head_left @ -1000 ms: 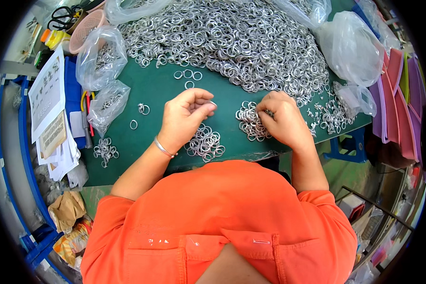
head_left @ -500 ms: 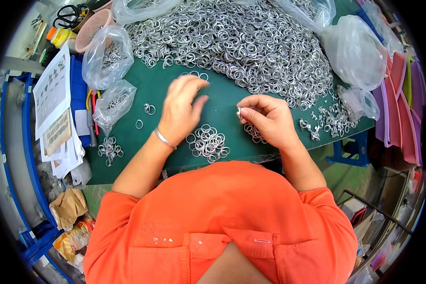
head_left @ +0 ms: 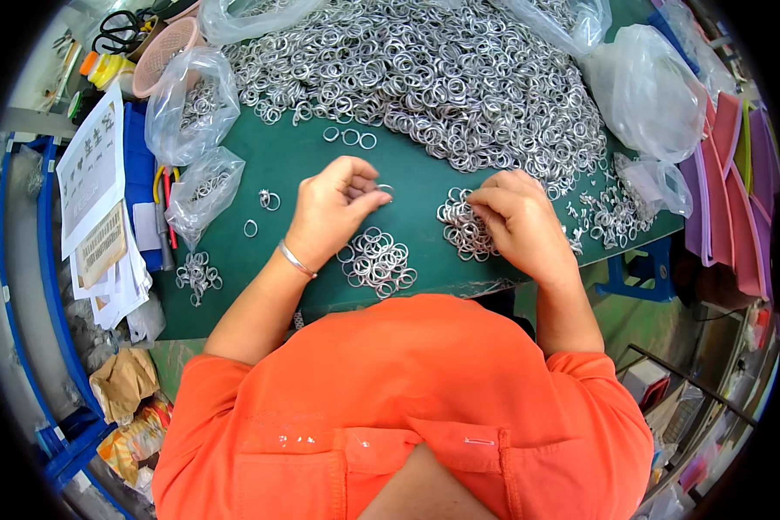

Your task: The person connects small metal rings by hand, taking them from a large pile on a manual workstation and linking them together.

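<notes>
My left hand (head_left: 336,204) is closed in a pinch, with a silver metal ring (head_left: 385,187) sticking out at its fingertips. Beyond it, three loose rings (head_left: 349,137) lie in a short row on the green table. My right hand (head_left: 522,215) has its fingers bent together at the edge of a small pile of rings (head_left: 464,227); whatever sits between those fingertips is hidden. Another small pile of rings (head_left: 380,263) lies between my forearms, near the table's front edge. To the right of my right hand are scattered small silver pieces (head_left: 620,217).
A large heap of silver rings (head_left: 425,78) covers the far side of the green table (head_left: 273,160). Clear plastic bags (head_left: 646,95) stand around it. At the left are papers (head_left: 95,169), pliers (head_left: 172,186), a pink basket (head_left: 166,54) and a small ring cluster (head_left: 198,276).
My left hand has come back from the row of rings with a ring at its fingertips. My right hand has turned down and moved slightly right, onto the pile beside it.
</notes>
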The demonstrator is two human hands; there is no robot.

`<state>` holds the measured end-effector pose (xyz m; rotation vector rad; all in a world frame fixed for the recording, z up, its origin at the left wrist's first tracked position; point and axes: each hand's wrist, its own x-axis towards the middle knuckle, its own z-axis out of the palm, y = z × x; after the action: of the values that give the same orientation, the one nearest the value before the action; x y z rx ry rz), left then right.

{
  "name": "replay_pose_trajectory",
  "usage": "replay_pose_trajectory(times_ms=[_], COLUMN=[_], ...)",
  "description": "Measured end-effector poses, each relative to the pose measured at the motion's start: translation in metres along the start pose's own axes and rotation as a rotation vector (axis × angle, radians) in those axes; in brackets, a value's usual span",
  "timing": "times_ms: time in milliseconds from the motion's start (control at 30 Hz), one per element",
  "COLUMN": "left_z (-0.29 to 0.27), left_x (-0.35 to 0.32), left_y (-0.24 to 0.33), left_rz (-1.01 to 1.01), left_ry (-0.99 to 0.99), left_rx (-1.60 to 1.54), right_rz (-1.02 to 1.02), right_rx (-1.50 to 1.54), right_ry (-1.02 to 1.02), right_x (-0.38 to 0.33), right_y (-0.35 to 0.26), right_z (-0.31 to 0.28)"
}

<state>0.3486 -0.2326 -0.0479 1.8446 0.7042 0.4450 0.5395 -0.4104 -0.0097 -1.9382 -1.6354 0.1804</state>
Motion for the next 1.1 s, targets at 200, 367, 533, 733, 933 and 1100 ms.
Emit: replay_pose_trajectory(times_ms=[200,367,533,733,933,1100], left_z=[0.014,-0.002,-0.014,-0.005,-0.004,0.004], left_x=[-0.011,0.007,0.034,0.030,0.026,0.031], left_y=[0.031,0.021,-0.013,-0.020,-0.018,-0.011], left_rz=[0.298,0.452,0.422,0.469,0.419,0.390], left_ry=[-0.039,0.028,0.135,0.093,0.087,0.154], left_rx=[0.045,0.275,0.719,0.613,0.552,0.621], right_rz=[-0.036,0.330,0.522,0.525,0.157,0.057], right_rx=[0.427,0.737,1.155,1.198,0.678,0.593], right_ry=[0.087,0.007,-0.067,-0.062,0.181,0.222], right_x=[0.020,0.014,0.011,0.006,0.003,0.002], right_y=[-0.030,-0.018,-0.011,-0.008,-0.010,-0.009], right_z=[0.025,0.030,0.015,0.013,0.015,0.010])
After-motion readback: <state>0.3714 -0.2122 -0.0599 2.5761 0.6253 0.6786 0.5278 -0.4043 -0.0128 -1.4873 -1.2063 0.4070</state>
